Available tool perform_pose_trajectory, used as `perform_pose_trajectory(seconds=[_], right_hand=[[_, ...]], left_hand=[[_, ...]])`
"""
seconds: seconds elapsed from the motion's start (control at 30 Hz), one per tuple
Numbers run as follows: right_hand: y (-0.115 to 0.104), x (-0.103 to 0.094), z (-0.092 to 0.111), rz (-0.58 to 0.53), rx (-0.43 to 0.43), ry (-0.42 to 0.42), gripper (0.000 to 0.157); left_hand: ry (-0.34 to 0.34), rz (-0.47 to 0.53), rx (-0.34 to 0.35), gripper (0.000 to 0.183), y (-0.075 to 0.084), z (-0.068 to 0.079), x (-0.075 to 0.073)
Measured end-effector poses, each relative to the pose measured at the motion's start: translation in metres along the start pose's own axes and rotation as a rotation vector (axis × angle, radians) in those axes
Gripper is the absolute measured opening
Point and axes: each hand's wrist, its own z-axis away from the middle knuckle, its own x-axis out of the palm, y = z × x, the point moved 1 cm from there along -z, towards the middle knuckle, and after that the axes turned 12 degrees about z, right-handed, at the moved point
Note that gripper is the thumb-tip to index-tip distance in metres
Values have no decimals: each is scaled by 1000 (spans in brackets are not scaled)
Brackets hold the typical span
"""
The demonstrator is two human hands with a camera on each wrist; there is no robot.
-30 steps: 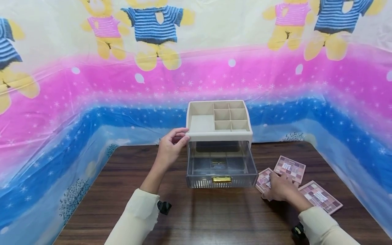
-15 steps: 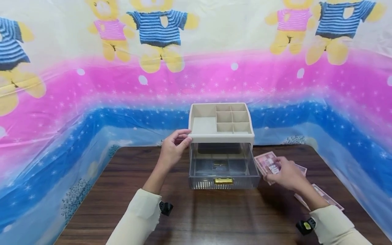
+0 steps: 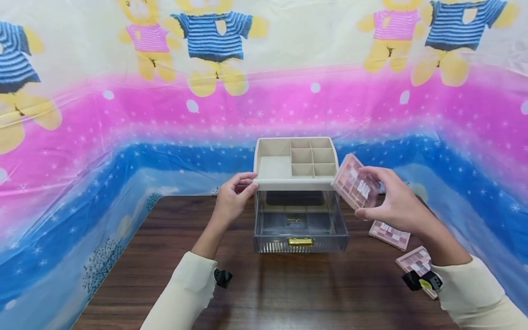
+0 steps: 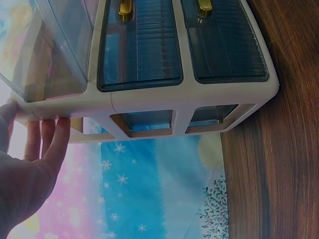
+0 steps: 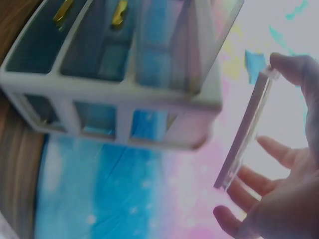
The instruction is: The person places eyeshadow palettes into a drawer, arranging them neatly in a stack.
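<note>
Two bare hands over a dark wood table [image 3: 165,275], with a bear-printed cloth [image 3: 206,121] running round from the left along the far side to the right. Holds the upper left front corner of a cream organizer [image 3: 297,184] with the left hand [image 3: 232,201], thumb at the front and fingers against the side. In the organizer's top, one large compartment at left, then six small ones in two columns. Beneath the top, a clear drawer [image 3: 272,245] with a gold handle [image 3: 300,241], drawn out toward the near side; in the left wrist view, two lower drawers [image 4: 139,50], both flush with the frame. Just beside the organizer's right side, apart from it and raised above the table, a tilted pink palette [image 3: 353,183]. Pinches this palette between thumb and fingers of the right hand [image 3: 393,201]. Nearer, on the table, a second palette [image 3: 392,236]; farther right and nearer again, a third palette [image 3: 414,261], partly hidden behind a black wrist device [image 3: 434,279].
</note>
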Motion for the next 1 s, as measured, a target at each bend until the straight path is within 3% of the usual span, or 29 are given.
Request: perform_pose_trajectory(seconds=[0.13, 0.23, 0.43, 0.67, 0.87, 1.0], right_hand=[[-21, 3, -9, 60, -155, -55, 93], [-31, 11, -14, 115, -220, -100, 94], [-42, 22, -22, 153, -261, -155, 93], [-48, 20, -25, 146, -326, -203, 89], [-42, 14, -19, 102, -367, -246, 73], [-32, 10, -16, 80, -335, -216, 62]], left_hand=[[1, -10, 2, 30, -2, 0, 1], [-5, -15, -3, 30, -3, 0, 1], [-10, -24, -8, 30, -4, 0, 3], [-10, -37, -9, 31, -3, 0, 4], [-15, -35, -24, 31, 0, 1, 2], [-11, -26, -23, 30, 2, 2, 1]])
